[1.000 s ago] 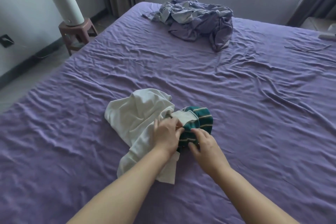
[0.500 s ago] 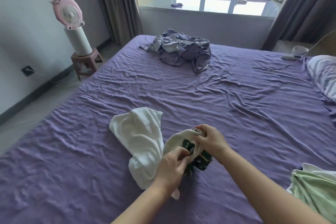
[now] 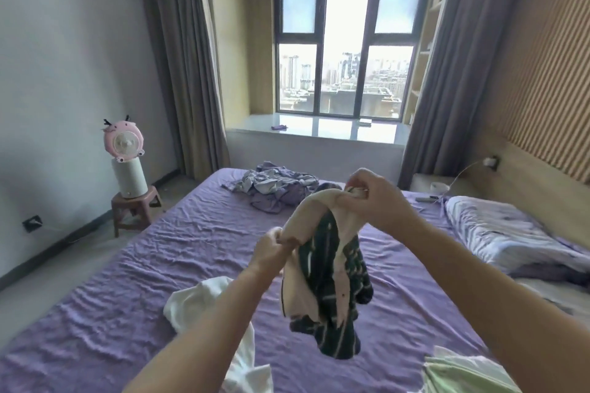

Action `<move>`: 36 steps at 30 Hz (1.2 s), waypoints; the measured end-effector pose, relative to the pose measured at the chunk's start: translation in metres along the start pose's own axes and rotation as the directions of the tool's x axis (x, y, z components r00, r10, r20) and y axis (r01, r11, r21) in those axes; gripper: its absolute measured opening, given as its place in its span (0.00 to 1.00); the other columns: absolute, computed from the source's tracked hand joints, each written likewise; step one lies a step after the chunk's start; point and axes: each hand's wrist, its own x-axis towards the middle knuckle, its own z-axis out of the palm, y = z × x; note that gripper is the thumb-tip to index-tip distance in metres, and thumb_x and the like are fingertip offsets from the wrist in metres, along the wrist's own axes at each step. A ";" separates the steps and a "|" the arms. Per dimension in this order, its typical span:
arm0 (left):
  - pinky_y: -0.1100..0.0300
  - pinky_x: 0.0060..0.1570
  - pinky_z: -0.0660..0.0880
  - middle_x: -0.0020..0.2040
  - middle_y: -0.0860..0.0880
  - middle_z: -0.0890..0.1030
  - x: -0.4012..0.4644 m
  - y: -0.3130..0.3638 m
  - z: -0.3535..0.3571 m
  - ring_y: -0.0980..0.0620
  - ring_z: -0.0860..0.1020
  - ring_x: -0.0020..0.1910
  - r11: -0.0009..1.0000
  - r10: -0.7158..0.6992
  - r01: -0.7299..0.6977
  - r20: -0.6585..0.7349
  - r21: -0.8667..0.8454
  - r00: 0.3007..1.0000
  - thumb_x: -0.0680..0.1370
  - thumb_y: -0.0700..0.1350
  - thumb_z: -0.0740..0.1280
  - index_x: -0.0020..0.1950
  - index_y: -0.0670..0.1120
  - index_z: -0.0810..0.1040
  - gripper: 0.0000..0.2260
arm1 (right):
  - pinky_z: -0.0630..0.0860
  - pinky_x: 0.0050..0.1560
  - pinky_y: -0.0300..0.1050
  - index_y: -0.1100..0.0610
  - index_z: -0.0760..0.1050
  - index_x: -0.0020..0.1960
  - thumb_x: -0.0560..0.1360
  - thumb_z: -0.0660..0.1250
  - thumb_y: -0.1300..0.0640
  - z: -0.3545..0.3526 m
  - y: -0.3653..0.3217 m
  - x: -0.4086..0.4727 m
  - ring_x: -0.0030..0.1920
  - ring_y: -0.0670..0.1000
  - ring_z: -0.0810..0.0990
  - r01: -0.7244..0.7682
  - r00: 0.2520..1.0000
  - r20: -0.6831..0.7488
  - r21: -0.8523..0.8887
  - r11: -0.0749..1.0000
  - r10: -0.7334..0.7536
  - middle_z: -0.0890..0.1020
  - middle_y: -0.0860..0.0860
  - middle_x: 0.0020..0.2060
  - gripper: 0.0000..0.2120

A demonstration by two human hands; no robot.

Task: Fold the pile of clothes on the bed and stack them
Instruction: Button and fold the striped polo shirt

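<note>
Left hand (image 3: 271, 244): fingers curled, pinching the pale edge of the striped garment (image 3: 325, 284) at its lower near corner; the cloth bunches just under the fingertips.
Right hand (image 3: 372, 196): fingers and thumb clenched on the same pale edge, higher and farther out than the left fingers; the grip looks like a pinch on a hem or band.
Striped garment: dark green with light stripes and a cream lining or trim, hanging clear of the bed (image 3: 159, 249), draped down from between the two sets of fingers. Likely held up this way so gravity opens it and its shape can be read before folding.
Edge between the hands: arched, not taut. Judgement: hands probably need to spread apart to square it.
White garment (image 3: 198, 300): crumpled on the sheet below and to the left of the left fingers, partly under the left forearm; not yet folded.
Light green cloth (image 3: 459, 375): lying on the bed below the right forearm, well apart from both sets of fingers; whether it is folded cannot be told.
Purple-grey heap (image 3: 271, 190): far beyond the fingers, at the bed's far end; looks like bedding or more clothes, cannot tell which.
Stage: early; one piece in hand, no clear stack seen.
</note>
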 end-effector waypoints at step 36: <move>0.61 0.41 0.72 0.36 0.47 0.78 -0.084 0.149 -0.217 0.52 0.76 0.35 0.927 0.285 -0.279 0.014 0.253 0.959 0.77 0.53 0.65 0.36 0.44 0.77 0.15 | 0.70 0.66 0.48 0.50 0.70 0.67 0.73 0.69 0.62 0.085 -0.140 -0.055 0.64 0.43 0.72 0.084 0.892 0.376 0.408 0.909 -0.252 0.76 0.40 0.61 0.24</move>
